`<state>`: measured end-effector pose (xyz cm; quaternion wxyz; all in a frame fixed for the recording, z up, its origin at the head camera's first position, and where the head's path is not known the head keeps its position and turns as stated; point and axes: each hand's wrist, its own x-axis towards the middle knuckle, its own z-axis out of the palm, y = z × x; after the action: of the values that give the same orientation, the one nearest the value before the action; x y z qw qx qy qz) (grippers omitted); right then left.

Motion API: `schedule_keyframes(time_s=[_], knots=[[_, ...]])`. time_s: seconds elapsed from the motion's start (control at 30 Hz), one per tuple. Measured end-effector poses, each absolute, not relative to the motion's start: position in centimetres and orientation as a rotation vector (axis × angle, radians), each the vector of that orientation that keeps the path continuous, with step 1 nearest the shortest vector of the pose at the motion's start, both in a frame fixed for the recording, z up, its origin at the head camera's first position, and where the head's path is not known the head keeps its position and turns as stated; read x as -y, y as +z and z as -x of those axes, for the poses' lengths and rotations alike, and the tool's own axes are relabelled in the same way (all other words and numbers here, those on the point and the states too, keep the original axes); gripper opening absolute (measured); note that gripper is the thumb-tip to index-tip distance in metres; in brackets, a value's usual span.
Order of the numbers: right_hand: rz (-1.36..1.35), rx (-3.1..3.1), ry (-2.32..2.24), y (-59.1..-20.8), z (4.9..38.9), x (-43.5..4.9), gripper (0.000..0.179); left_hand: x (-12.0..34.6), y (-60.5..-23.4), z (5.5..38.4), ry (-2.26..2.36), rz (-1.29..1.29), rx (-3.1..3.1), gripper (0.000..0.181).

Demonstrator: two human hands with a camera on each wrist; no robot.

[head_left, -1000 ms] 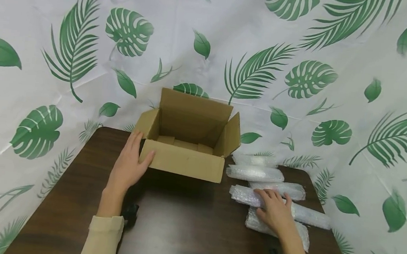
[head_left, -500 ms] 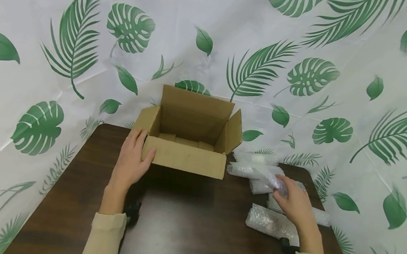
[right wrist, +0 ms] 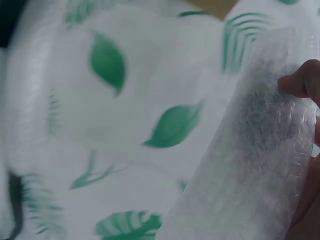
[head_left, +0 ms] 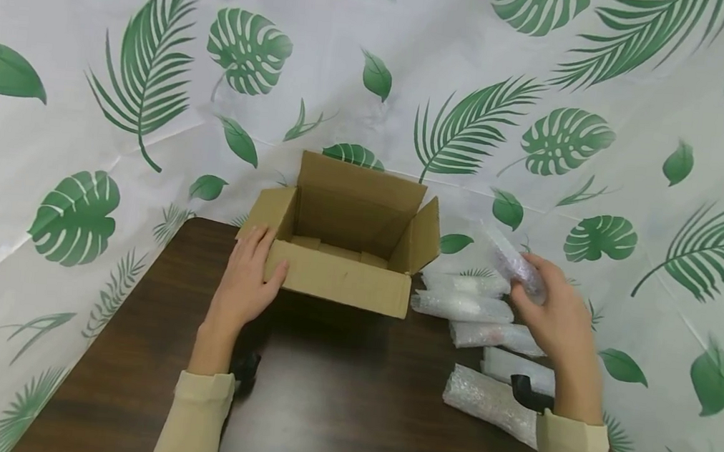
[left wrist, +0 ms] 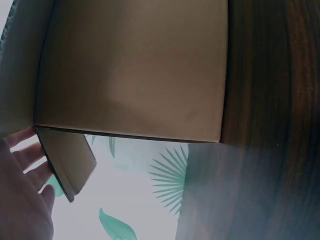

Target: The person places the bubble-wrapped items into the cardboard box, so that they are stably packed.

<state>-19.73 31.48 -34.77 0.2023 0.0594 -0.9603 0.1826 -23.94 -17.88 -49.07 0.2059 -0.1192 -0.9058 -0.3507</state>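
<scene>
I can see the person's right hand [head_left: 558,311] clamped, thumb against fingers, on a clear bubble-wrapped roll [head_left: 509,257], tilted and held up off the dark wood-grain table [head_left: 320,409]. Five other bubble-wrapped rolls [head_left: 461,307] lie below that hand and to its left. The left hand [head_left: 243,291] has thumb and fingers apart, resting at the near left corner of an open-topped brown cardboard box [head_left: 341,279], which stands well to the right hand's left. I'd call this the carrying step. The next move seems to call for bringing the roll leftward over the opening, with the left hand steadying the box.
</scene>
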Motion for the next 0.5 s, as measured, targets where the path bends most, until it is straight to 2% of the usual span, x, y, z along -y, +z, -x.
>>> schedule_keyframes(time_s=[0.27,0.5], knots=[[-0.423,2.624,0.412,-30.9,20.9,-25.3,0.054,17.5,-48.6,24.1,-0.981,0.362,2.593,0.076],[-0.744,2.575,0.3,-31.1,23.3,-19.2,0.053,17.6,-48.9,23.9,-0.987,0.35,2.553,0.072]])
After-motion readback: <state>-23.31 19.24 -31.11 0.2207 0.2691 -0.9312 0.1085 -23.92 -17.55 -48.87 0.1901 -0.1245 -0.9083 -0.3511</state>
